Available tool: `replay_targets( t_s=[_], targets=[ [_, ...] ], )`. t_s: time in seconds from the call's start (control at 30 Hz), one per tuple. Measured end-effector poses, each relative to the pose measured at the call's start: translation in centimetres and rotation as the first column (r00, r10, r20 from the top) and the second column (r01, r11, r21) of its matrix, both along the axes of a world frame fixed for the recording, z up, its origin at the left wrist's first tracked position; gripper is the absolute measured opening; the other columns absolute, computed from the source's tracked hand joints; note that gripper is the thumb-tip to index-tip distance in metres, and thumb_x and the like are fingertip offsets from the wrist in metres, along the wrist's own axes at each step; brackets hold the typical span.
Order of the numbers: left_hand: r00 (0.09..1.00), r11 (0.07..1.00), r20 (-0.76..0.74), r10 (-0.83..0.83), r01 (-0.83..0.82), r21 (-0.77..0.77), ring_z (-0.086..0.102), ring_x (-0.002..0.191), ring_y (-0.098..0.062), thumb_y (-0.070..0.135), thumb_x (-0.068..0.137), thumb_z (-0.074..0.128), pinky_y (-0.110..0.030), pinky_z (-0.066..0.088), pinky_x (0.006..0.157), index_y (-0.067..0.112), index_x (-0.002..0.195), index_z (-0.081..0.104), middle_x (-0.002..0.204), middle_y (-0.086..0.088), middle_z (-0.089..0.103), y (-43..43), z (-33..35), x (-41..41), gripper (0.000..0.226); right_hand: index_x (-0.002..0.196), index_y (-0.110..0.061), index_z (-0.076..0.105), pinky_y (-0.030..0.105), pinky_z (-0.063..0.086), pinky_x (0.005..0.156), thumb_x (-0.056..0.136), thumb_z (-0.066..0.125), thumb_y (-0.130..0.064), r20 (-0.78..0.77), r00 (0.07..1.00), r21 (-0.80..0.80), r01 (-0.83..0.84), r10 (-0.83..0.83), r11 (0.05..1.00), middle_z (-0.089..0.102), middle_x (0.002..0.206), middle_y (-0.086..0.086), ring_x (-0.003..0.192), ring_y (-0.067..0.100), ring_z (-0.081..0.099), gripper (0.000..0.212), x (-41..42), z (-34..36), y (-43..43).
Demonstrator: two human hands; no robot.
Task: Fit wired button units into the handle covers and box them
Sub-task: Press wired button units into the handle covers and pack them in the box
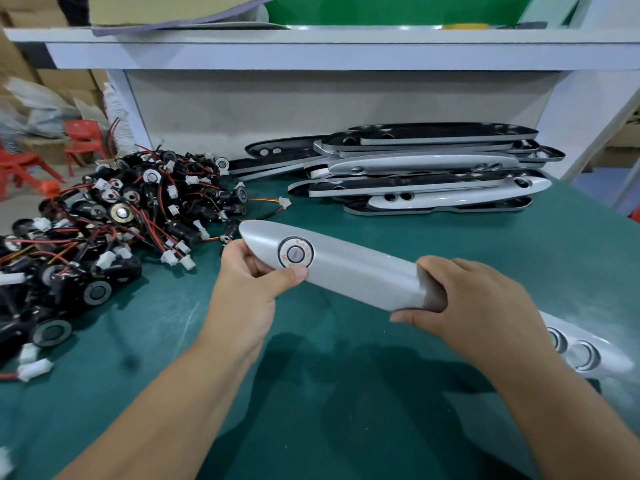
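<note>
**A:** What is on the table [346,393]?

**B:** I see a stack [426,168] of covers along the far edge, toward the right corner. A pile [104,220] of wired units spreads down the left edge.

**A:** And the piece in work?

**B:** I see one cover [353,271] held over the table's middle, slanting from far left to near right. A second cover [581,351] lies at the right edge, partly hidden behind the wrist, with two round holes showing.

**A:** The hands?

**B:** The right hand [478,303] grips the cover's near end, fingers curled round it. The left hand [246,282] pinches the pointed far end. Its thumb lies on top, just beside the button [295,253] seated in the cover.
</note>
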State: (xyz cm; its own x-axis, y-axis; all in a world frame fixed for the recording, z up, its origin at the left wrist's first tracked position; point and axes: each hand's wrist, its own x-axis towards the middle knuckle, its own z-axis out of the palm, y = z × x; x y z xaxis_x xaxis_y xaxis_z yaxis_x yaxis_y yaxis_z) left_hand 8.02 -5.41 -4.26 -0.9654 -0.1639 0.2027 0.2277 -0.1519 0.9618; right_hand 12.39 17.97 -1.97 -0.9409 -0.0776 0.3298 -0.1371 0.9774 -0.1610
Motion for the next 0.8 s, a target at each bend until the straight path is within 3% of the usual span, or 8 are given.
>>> replay_targets(
  t_s=[0.17,0.23,0.33,0.47,0.6,0.73,0.8],
  targets=[
    [0.999,0.999,-0.013,-0.048,0.048,0.001,0.058,0.072,0.005,0.008,0.074,0.076,-0.018,0.046,0.072,0.028,0.102,0.043,0.087,0.012,0.060,0.6,-0.5,0.2,0.048,0.078,-0.038,0.034,0.016,0.023,0.055,0.060,0.060,-0.072,0.002,1.000,-0.040,-0.009,0.009,0.999,0.044,0.069,-0.014,0.074,0.013,0.040,0.047,0.1,-0.1,0.1],
    [1.000,0.999,0.001,-0.017,0.016,0.032,0.058,0.080,-0.002,0.023,0.068,0.077,-0.023,0.047,0.078,0.029,0.101,0.041,0.091,0.011,0.060,0.5,-0.4,0.2,0.048,0.081,-0.038,0.035,0.027,0.029,0.058,0.060,0.058,-0.072,-0.009,1.000,-0.028,-0.020,0.020,0.999,0.045,0.071,-0.012,0.076,0.015,0.042,0.047,0.1,-0.3,-0.3],
    [0.995,0.995,0.006,0.097,-0.097,0.038,0.058,0.088,-0.013,0.025,0.067,0.078,-0.033,0.048,0.086,0.025,0.100,0.044,0.097,0.004,0.059,0.2,-0.1,0.2,0.048,0.082,-0.033,0.042,0.034,0.037,0.062,0.060,0.057,-0.071,-0.084,0.996,-0.008,-0.030,0.029,1.000,0.047,0.070,-0.011,0.074,0.019,0.046,0.046,0.2,-0.7,-1.2],
    [0.986,0.986,-0.026,0.163,-0.164,-0.031,0.057,0.080,-0.010,0.026,0.071,0.079,-0.029,0.049,0.078,0.025,0.095,0.047,0.092,0.002,0.059,0.1,-0.1,0.1,0.040,0.084,-0.022,0.056,0.037,0.043,0.059,0.057,0.065,-0.062,-0.239,0.971,-0.010,-0.010,0.008,1.000,0.053,0.069,-0.005,0.068,0.026,0.052,0.049,0.1,-1.1,-1.4],
    [0.987,0.983,0.016,0.159,-0.156,-0.101,0.055,0.077,-0.010,0.025,0.078,0.078,-0.028,0.045,0.073,0.025,0.093,0.047,0.089,0.003,0.058,0.5,-0.6,-0.1,0.034,0.086,-0.026,0.052,0.035,0.039,0.063,0.058,0.065,-0.066,-0.088,0.996,-0.015,-0.004,0.002,1.000,0.053,0.075,-0.008,0.076,0.021,0.048,0.050,-0.3,-1.2,-0.6],
    [0.997,0.999,0.075,0.024,-0.022,-0.030,0.060,0.078,-0.012,0.034,0.082,0.072,-0.030,0.044,0.077,0.025,0.092,0.055,0.091,0.000,0.063,-0.1,-1.0,-0.6,0.022,0.085,-0.038,0.039,0.031,0.032,0.064,0.060,0.061,-0.071,0.013,1.000,-0.028,0.002,-0.001,1.000,0.049,0.079,-0.014,0.080,0.013,0.042,0.047,-0.4,-1.0,0.5],
    [0.996,0.993,0.083,0.033,-0.023,-0.112,0.062,0.080,-0.016,0.034,0.084,0.069,-0.031,0.046,0.076,0.024,0.091,0.056,0.090,-0.001,0.065,-0.4,-1.4,-0.8,0.018,0.087,-0.040,0.039,0.030,0.030,0.065,0.062,0.061,-0.070,0.045,0.999,-0.033,-0.002,0.004,0.999,0.048,0.080,-0.016,0.081,0.011,0.041,0.045,-0.3,-1.0,1.0]
  ],
)
